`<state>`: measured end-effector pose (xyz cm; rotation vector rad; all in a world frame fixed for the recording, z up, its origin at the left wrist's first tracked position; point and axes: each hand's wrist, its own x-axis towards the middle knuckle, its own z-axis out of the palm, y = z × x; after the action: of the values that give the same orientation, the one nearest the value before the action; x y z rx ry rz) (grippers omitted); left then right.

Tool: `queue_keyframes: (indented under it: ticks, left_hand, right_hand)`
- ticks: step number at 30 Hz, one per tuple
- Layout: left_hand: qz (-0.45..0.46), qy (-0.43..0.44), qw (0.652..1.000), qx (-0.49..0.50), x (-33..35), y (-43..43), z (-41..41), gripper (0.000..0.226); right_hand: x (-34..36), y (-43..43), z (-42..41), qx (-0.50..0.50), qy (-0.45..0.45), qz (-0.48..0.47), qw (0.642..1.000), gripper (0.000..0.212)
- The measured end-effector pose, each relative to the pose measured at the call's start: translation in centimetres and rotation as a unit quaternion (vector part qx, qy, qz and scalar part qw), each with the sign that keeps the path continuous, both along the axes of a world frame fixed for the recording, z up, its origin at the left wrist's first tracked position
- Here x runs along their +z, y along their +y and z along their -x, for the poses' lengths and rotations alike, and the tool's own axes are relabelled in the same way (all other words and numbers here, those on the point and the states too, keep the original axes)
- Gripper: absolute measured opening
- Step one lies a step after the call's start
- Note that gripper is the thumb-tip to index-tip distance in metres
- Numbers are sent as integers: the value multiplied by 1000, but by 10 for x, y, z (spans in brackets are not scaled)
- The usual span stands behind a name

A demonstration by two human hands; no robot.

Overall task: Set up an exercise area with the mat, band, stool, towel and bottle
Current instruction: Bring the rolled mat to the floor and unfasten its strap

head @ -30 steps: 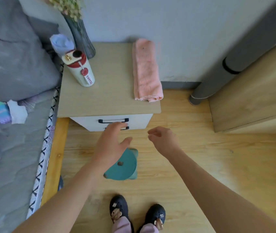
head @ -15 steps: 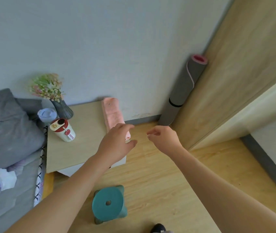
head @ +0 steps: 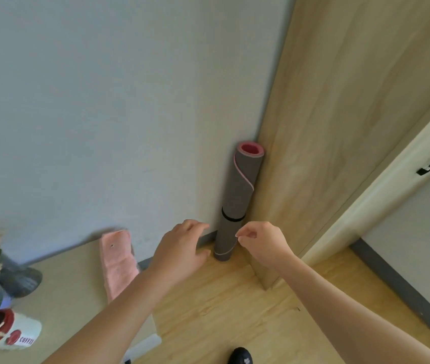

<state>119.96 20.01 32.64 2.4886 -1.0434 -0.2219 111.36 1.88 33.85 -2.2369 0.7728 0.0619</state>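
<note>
Here, in the head view, the rolled mat (head: pixel 242 185) is standing upright in the corner, a black band (head: pixel 232 218) around it. The left hand (head: pixel 182 248) is hovering just left of its lower part, fingers relaxed, holding nothing. The right hand (head: pixel 263 243), loosely curled and also empty, is hovering just right of it. The towel (head: pixel 118 261) is lying on the bedside table (head: pixel 72 285).

one mat (head: pixel 237 206), one towel (head: pixel 118 261), one bottle (head: pixel 11 333)
</note>
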Motion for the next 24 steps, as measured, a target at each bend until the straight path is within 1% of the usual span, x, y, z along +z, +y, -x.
queue_keyframes:
  ticks: [2,4,6,9,13,18,24]
  left_hand:
    - [-13,1,1000,1,4,-23,-14,53]
    - [-22,-5,1000,-4,1,-29,-19,53]
    - [-14,-6,1000,3,-4,-44,-28,53]
    - [-19,-8,1000,3,-5,-89,-54,54]
    - [-45,-11,999,-19,-7,-119,-81,55]
    - [-68,-34,996,-47,-9,-151,-133,59]
    - [-105,-38,988,-111,-15,-196,-196,69]
  right_hand:
    - [-1,-23,-14,5,7,7,1000,19]
    - [1,-26,-21,14,3,6,1000,19]
    - [-3,-41,-33,4,2,-2,1000,20]
    - [-10,-85,-68,-1,2,-15,1000,19]
    - [-22,-112,-101,-8,7,-22,1000,18]
    - [-32,-136,-133,-33,29,-44,998,27]
    - [-30,-163,-172,-78,47,-15,996,37]
